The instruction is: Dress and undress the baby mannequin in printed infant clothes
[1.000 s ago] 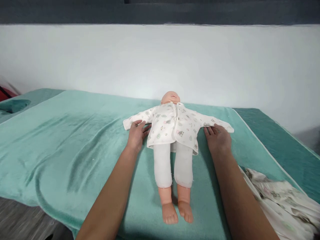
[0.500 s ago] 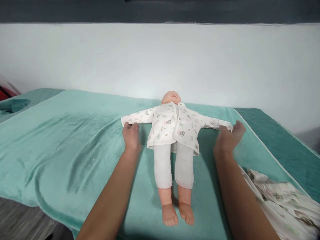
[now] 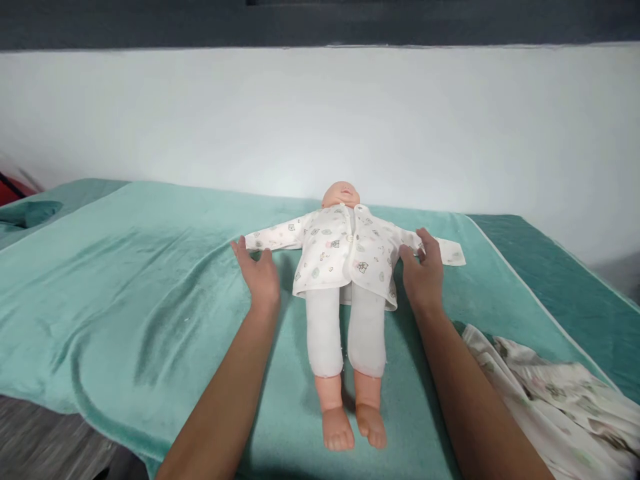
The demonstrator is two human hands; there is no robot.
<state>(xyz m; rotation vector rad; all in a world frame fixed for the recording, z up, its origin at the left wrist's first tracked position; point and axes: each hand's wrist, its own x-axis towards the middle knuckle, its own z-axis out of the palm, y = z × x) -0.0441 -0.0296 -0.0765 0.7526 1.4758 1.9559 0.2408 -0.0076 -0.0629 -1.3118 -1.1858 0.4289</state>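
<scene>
Left hand (image 3: 259, 275): fingers spread, centre-left;
Right hand (image 3: 424, 272): fingers apart, shifted inward from cuff (image 3: 455, 254), centre-right;
Jacket (image 3: 327, 257): sleeves outspread, seemingly ungripped

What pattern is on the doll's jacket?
The jacket is white with small, scattered greenish and pink prints, seen in the head view.

Counts one doll (image 3: 367, 327) with one head (image 3: 343, 195), two legs (image 3: 324, 327) and two feet (image 3: 337, 428). Wears one jacket (image 3: 325, 263) with two sleeves (image 3: 280, 236). Includes one left hand (image 3: 260, 275) and one right hand (image 3: 424, 272), making two, plus two forearms (image 3: 225, 387). Has one blanket (image 3: 150, 267), one wall (image 3: 320, 113), one dark band (image 3: 320, 25) and one heap of printed cloth (image 3: 555, 407), with pieces too bunched to count. Shows one patch of floor (image 3: 40, 440) too.
</scene>
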